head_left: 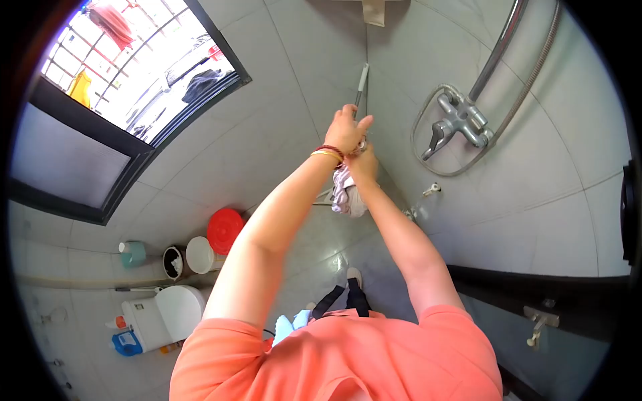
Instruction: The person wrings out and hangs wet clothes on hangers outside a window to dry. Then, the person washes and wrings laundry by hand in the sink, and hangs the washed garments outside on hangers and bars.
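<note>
Both arms reach forward to a mop, whose grey and white handle (362, 80) points up into the wall corner. My left hand (346, 130), with bracelets at its wrist, is closed around the handle, thumb sticking out. Just below it, my right hand (364, 164) is closed at the lower part of the mop, its fingers partly hidden. Under the hands hangs the bunched whitish and purplish mop head (346, 194).
A shower mixer (458, 123) with a looping hose is on the right wall, above a small tap (433, 189). To the left stand a red basin (225, 230), a white bucket (200, 255), a bin (174, 262) and a toilet (180, 313). An open window (147, 150) is upper left.
</note>
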Demonstrator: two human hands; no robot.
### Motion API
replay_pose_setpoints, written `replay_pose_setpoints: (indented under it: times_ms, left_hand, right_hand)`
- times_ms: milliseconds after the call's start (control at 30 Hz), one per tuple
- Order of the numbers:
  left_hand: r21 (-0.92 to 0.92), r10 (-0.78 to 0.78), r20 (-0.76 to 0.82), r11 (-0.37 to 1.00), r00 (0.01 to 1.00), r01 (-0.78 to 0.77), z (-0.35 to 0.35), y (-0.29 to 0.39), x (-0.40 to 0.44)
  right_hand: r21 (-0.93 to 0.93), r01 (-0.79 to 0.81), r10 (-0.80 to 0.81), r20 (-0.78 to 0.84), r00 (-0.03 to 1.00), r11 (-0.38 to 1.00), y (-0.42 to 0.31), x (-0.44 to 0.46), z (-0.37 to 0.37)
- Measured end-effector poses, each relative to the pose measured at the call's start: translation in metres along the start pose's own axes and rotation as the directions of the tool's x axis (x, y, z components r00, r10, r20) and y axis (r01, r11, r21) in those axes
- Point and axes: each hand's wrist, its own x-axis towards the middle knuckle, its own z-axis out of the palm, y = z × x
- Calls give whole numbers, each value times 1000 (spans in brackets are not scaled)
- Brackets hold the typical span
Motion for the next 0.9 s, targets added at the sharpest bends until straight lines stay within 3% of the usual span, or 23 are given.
replay_pose_setpoints:
  times_ms: [67, 100, 133, 167, 233, 300, 367, 500, 567, 600, 633, 667, 767, 800, 833, 900]
  left_hand:
    - [-186, -9, -30, 983, 1000, 3, -14, -20, 3]
    - [-186, 28, 125, 982, 992, -4, -28, -27, 0]
    - [-188, 63, 278, 982, 959, -10, -43, -36, -9]
    - [-191, 94, 424, 981, 901, -12, -53, -42, -21]
    - [-62, 151, 470, 989, 870, -138, -56, -55, -57]
    - [-7, 137, 450, 989, 882, -150, -58, -52, -81]
    - [-99, 203, 249, 978, 947, -184, -46, -66, -86]
    - [-437, -49, 272, 883, 961, 169, -79, -64, -92]
    - [-408, -288, 296, 824, 911, 393, -120, -53, -91]
    - [-397, -7, 45, 917, 999, 24, -126, -64, -89]
    - [-241, 72, 25, 968, 997, -64, -152, -45, -94]
    - [-150, 123, -81, 980, 989, -134, -169, -38, -95]
    - [17, 307, -297, 949, 904, -316, -237, -46, -94]
    - [-395, 114, -304, 888, 946, -234, -261, -25, -109]
    - [-738, -56, -235, 660, 970, -140, -283, -3, -124]
    - [-746, -101, -175, 662, 979, -65, -297, 6, -141]
  right_hand:
    - [445, -57, 23, 80, 996, 894, 15, 15, 0]
    - [636, -100, 24, 127, 992, 766, 22, 21, -2]
    - [718, -197, -47, 305, 951, 668, 6, 16, -25]
    - [735, -276, -9, 358, 934, 619, 5, 21, -30]
    - [746, -427, 55, 467, 882, 511, -3, 25, -37]
    - [770, -494, -8, 542, 840, 403, -16, 25, -41]
    - [738, -563, -76, 629, 774, 372, -28, 21, -42]
    - [720, -460, -272, 650, 709, 520, -74, -7, -69]
    - [665, -432, -291, 695, 658, 610, -71, -6, -68]
    - [635, -424, -293, 719, 630, 646, -70, -13, -68]
    - [602, -414, -294, 745, 599, 683, -69, -19, -67]
    - [556, -306, -294, 741, 604, 773, -61, -22, -60]
    - [169, 34, -140, 675, 724, 985, -56, -34, -56]
    - [78, 171, -178, 677, 714, 982, -51, -36, -51]
    - [119, 206, -223, 756, 616, 971, -61, -44, -46]
    - [203, 249, -289, 875, 389, 947, -88, -68, -44]
